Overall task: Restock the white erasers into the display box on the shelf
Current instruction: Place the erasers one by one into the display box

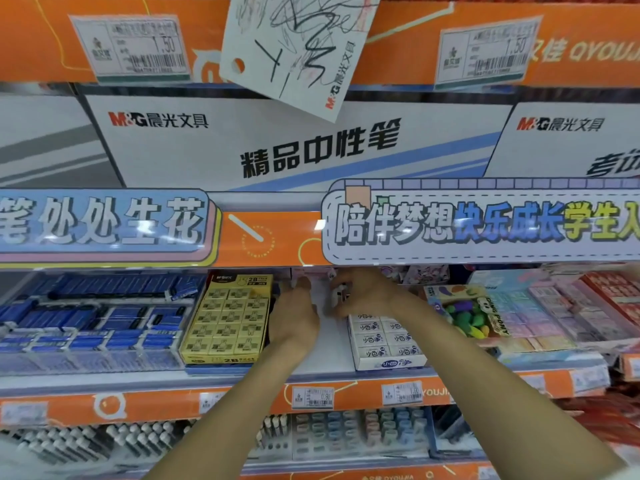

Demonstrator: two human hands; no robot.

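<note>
A white display box (391, 362) of white erasers (370, 341) stands on the shelf right of centre, its erasers in neat rows. My right hand (363, 292) reaches to the back of the shelf just behind that box, fingers curled around a small white eraser (337, 294) with dark print. My left hand (294, 313) is beside it over the bare white gap between the yellow box and the white box, fingers bent, with nothing visible in it.
A yellow box of 2B erasers (227, 317) stands left of the gap, blue erasers (93, 317) further left. Colourful toy erasers (467, 313) and pastel boxes (554, 313) lie to the right. An orange shelf edge (242, 396) with price tags runs below; a banner (485, 223) hangs low overhead.
</note>
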